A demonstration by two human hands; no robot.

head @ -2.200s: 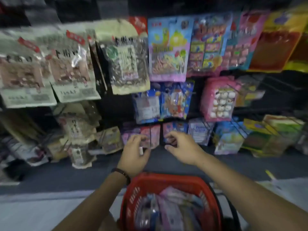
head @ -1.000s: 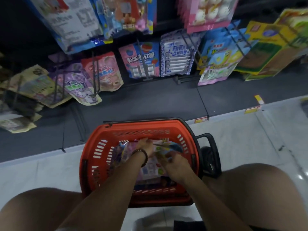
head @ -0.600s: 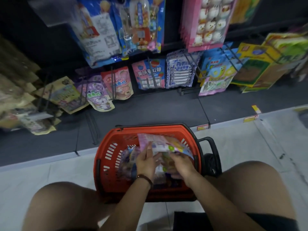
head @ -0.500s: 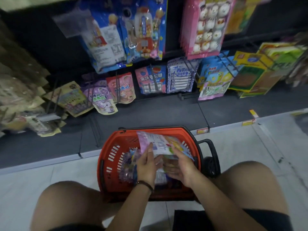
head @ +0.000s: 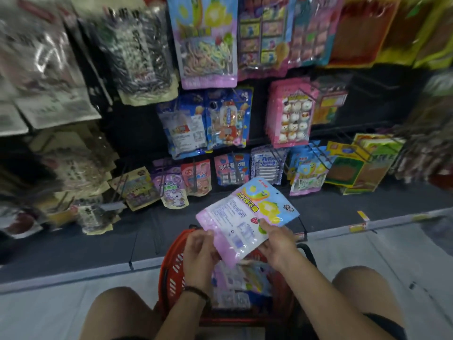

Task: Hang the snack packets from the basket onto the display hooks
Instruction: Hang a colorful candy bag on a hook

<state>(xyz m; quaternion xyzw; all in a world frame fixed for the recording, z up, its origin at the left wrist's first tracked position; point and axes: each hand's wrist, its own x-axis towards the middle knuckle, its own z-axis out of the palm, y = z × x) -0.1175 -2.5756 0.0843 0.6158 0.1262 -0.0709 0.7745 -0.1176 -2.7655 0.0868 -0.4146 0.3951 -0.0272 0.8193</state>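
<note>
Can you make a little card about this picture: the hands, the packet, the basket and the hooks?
Basket: red, on the floor, more packets inside
Packet: pink and blue, held above the basket, not hung yet
Left hand: holds its left edge
Right hand: holds its right edge
Hooks: full of hanging snacks; similar blue packets hang at lower right

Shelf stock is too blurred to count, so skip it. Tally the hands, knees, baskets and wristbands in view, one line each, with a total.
Hands: 2, left hand and right hand, both with a grip on the snacks
Knees: 2, left knee and right knee
Basket: 1
Wristband: 1, on the left wrist
Total: 6
</note>
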